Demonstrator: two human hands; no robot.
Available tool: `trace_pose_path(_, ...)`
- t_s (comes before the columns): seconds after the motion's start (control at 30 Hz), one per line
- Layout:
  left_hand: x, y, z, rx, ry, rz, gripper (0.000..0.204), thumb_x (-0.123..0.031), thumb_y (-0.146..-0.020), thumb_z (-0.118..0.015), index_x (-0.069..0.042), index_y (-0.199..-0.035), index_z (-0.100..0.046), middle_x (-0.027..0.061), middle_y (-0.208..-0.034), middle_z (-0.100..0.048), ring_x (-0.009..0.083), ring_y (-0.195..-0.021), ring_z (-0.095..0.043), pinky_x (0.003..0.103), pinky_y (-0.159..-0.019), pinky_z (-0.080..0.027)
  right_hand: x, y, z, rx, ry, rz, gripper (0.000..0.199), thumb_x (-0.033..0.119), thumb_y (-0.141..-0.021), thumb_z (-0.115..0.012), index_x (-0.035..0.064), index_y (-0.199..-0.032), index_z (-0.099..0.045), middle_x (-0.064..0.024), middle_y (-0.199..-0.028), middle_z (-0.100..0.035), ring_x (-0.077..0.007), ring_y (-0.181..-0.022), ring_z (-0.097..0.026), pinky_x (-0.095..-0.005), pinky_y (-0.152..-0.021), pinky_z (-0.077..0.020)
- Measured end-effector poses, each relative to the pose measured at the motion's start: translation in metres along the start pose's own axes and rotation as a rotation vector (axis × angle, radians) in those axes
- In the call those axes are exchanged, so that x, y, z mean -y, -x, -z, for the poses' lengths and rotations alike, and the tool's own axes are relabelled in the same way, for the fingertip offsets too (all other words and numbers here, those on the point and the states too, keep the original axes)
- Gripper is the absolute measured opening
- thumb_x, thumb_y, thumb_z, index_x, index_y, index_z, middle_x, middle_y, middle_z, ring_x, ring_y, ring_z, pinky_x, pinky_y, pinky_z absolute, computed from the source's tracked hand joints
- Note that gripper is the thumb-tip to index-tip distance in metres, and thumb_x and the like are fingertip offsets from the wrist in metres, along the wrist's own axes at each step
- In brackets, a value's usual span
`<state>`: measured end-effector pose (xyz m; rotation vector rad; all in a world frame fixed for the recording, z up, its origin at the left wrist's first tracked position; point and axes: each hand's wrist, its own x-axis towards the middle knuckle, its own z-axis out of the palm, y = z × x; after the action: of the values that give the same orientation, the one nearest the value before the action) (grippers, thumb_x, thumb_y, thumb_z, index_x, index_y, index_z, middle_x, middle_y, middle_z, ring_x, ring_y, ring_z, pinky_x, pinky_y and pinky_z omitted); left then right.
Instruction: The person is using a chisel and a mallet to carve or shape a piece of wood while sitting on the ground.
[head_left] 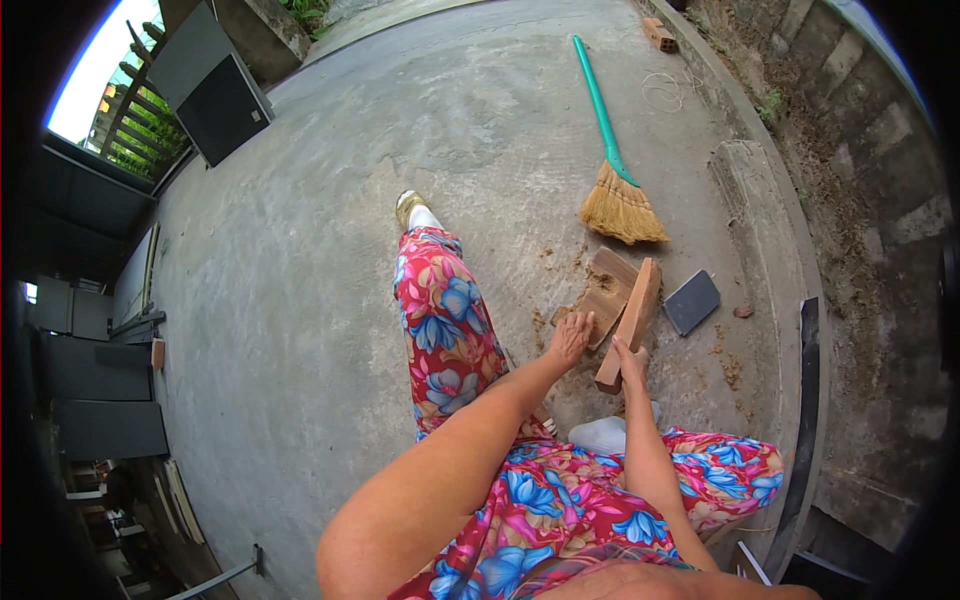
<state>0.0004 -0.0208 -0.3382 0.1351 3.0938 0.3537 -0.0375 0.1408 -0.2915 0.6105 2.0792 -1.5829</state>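
My right hand (pixel 631 362) grips the near end of a long, squared wooden block (pixel 633 318), thumb along its side. The block lies slantwise over the right side of a flat brown wooden board (pixel 606 290) on the concrete. My left hand (pixel 572 338) rests with its fingers stretched out at the board's near left edge, beside a crumbly brown clump. More brown crumbs (pixel 603 283) lie on top of the board. Just right of the block is a dark grey flat slab (pixel 691 302) with rounded corners.
A straw broom (pixel 622 205) with a green handle lies beyond the board. Loose crumbs (pixel 731 370) are scattered at right, near a low concrete kerb (pixel 765 215). A hollow brick (pixel 659 35) sits far right. Dark panels (pixel 225 110) lean at far left. My floral-trousered leg (pixel 445 320) stretches forward.
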Motion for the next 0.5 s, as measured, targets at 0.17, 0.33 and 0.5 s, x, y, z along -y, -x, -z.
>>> trace_pose_path(0.17, 0.005, -0.01, 0.015, 0.131, -0.01, 0.08, 0.039, -0.014, -0.09, -0.05, -0.001, -0.126, -0.056, 0.0131, -0.109, -0.055, 0.0279, -0.108, -0.054, 0.039, -0.085, -0.046, 0.005, 0.009, -0.003, 0.008, -0.002, 0.029, 0.054, 0.032, -0.08, -0.078, -0.0087, -0.111, -0.062, -0.0152, -0.098, -0.068, -0.0243, -0.085, -0.067, -0.0336, -0.074, -0.0517)
trace_pose_path(0.33, 0.001, -0.011, 0.018, 0.194, 0.004, -0.079, 0.025, -0.016, -0.091, -0.05, -0.003, -0.104, -0.066, 0.0128, -0.104, -0.056, 0.0276, -0.105, -0.055, 0.039, -0.082, -0.047, -0.017, -0.014, 0.001, -0.014, 0.001, 0.069, 0.045, 0.03, -0.081, -0.077, -0.0058, -0.106, -0.065, -0.0116, -0.095, -0.069, -0.0215, -0.083, -0.067, -0.0328, -0.073, -0.0513)
trace_pose_path(0.5, 0.015, -0.008, 0.011, 0.048, 0.0, -0.03, 0.023, -0.016, -0.091, -0.049, -0.006, -0.089, -0.069, 0.0142, -0.097, -0.062, 0.0289, -0.1, -0.06, 0.041, -0.078, -0.049, -0.008, -0.011, -0.006, -0.006, 0.027, 0.045, 0.044, 0.029, -0.081, -0.077, -0.0044, -0.108, -0.066, -0.0108, -0.096, -0.069, -0.0206, -0.083, -0.067, -0.0327, -0.073, -0.0511)
